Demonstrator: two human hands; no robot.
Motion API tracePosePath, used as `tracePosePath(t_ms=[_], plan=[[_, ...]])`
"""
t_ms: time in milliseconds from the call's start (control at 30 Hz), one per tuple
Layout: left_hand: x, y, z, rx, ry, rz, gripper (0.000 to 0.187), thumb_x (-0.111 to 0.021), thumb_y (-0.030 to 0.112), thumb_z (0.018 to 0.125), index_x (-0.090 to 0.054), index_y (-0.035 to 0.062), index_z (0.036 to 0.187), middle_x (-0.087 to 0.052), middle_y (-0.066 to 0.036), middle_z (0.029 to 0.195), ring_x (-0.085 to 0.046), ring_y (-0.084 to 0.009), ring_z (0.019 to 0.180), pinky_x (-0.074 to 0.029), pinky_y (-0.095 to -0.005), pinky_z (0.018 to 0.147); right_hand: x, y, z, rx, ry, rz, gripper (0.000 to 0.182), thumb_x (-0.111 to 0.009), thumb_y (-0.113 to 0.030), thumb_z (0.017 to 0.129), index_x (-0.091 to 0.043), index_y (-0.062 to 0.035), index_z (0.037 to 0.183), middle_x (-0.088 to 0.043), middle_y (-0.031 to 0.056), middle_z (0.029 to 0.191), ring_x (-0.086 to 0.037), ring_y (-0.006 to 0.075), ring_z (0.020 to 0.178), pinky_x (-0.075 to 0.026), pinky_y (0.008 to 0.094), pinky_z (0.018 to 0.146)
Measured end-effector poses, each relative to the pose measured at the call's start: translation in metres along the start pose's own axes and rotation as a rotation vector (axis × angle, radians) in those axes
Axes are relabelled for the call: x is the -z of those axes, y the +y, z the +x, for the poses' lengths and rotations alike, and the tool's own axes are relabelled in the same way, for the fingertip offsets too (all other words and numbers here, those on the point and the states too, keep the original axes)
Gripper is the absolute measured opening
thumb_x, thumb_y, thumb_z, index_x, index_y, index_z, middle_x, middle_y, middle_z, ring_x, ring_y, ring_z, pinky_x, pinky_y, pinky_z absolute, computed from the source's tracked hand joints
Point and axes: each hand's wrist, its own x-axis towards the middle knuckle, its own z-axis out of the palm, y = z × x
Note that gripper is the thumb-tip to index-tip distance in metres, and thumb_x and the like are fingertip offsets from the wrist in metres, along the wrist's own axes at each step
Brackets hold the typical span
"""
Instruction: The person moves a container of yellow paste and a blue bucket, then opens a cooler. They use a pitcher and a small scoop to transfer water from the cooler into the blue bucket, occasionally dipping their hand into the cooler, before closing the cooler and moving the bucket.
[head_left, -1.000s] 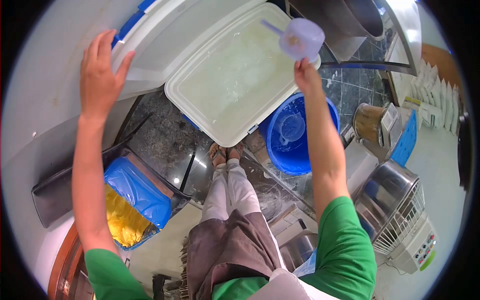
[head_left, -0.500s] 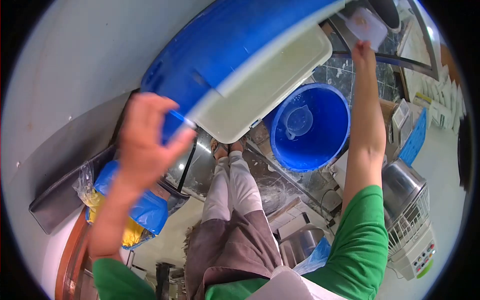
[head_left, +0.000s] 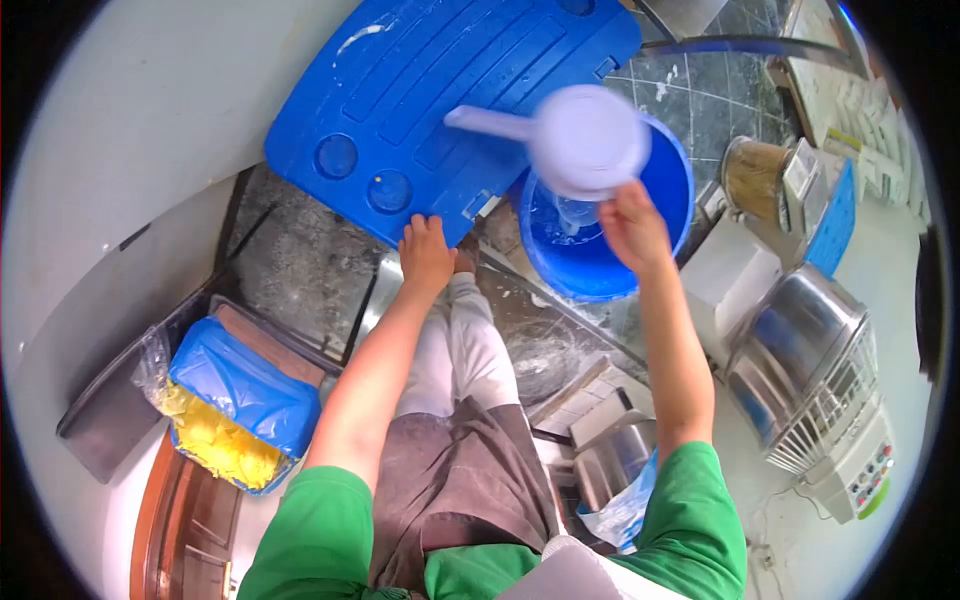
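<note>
My left hand [head_left: 427,252] lies on the front edge of a blue plastic lid [head_left: 420,140], its fingers stretched out on top. The lid is down and hides the pale bin under it. My right hand [head_left: 637,228] grips the rim of a white plastic dipper [head_left: 588,142], whose long handle points left over the lid. Below the dipper stands a round blue bucket [head_left: 683,180], partly covered by the dipper and my hand. Inside the bucket, a clear jug [head_left: 577,214] is partly visible.
At left, a crate holds blue plastic and yellow crumbly material [head_left: 225,435]. On the right are a steel pot [head_left: 800,335], a wire guard [head_left: 825,410] and a control panel [head_left: 868,478]. A brown-sided tub [head_left: 755,180] stands beyond the bucket. White powder marks the floor.
The blue lid has come down over the pale bin. My left hand has moved right onto its edge. My right hand has brought the dipper back from the upper right to above the bucket.
</note>
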Motion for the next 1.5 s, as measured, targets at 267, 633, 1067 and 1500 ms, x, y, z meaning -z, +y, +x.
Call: tracePosePath(t_ms=[267, 633, 1067, 1500], plan=[[0.049, -0.118, -0.045, 0.012, 0.028, -0.121, 0.019, -0.066, 0.006, 0.079, -0.064, 0.0067, 0.098, -0.060, -0.016, 0.086, -0.060, -0.0364, 0.085, -0.047, -0.0453, 0.075, -0.079, 0.141, 0.142, -0.139, -0.070, -0.344, 0.027, -0.051, -0.020, 0.098, -0.065, -0.0073, 0.118, -0.061, 0.0016, 0.078, -0.051, 0.0119, 0.064, -0.044, 0.0280, 0.059], [0.013, -0.089, -0.034, -0.042, 0.078, -0.214, 0.021, -0.063, 0.020, 0.093, -0.068, 0.0041, 0.105, -0.071, -0.009, 0.091, -0.067, -0.0178, 0.082, -0.052, -0.0324, 0.074, 0.087, 0.109, 0.036, 0.693, 0.587, -1.151, 0.035, -0.062, -0.015, 0.079, -0.066, -0.0086, 0.114, -0.063, 0.0197, 0.107, -0.057, 0.0335, 0.104, -0.046, 0.0388, 0.091], [-0.153, 0.142, 0.055, 0.354, -0.240, -0.621, 0.076, -0.068, 0.035, 0.088, -0.028, 0.0058, 0.146, -0.046, -0.012, 0.141, -0.052, -0.0281, 0.118, -0.045, -0.0404, 0.094, 0.369, 0.196, -0.075, -0.204, 0.925, -0.680, 0.047, -0.059, -0.028, 0.085, -0.048, 0.0073, 0.113, -0.063, 0.0314, 0.101, -0.063, 0.0445, 0.097, -0.050, 0.0487, 0.088], [-0.192, 0.170, 0.021, 0.309, -0.441, -0.668, 0.030, -0.062, 0.023, 0.093, -0.052, 0.0002, 0.110, -0.062, -0.013, 0.108, -0.064, -0.0263, 0.100, -0.054, -0.0376, 0.090, 0.444, 0.188, -0.128, 0.065, 0.945, -0.524, 0.039, -0.064, -0.022, 0.079, -0.056, 0.0077, 0.103, -0.065, 0.0292, 0.096, -0.064, 0.0432, 0.093, -0.051, 0.0469, 0.086]])
